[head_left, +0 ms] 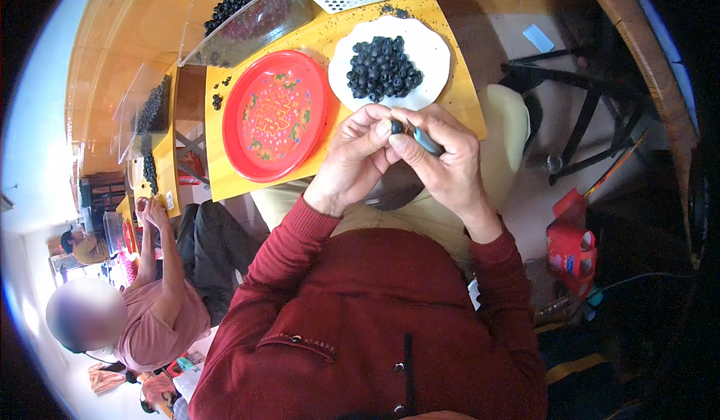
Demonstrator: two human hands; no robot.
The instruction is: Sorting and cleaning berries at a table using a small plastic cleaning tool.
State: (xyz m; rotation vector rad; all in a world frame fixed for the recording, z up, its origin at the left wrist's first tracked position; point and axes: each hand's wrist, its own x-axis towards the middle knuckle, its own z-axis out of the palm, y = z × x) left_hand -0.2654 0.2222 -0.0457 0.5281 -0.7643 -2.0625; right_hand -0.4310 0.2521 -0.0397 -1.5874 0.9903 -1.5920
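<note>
The left hand (356,148) pinched a small dark ball (397,127); the right hand (448,162) gripped a blue-gray tool (428,142). A slip might have poked the left hand.

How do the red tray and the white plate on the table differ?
The red tray has a multicoloured pattern, while the visible part of the white plate is plain. The red tray's edge is smooth; the white plate's is wavy. The red tray's patterned base is exposed, whereas the white plate's middle is covered by a heap of dark round fruits. Both rest on the yellow table.
</note>
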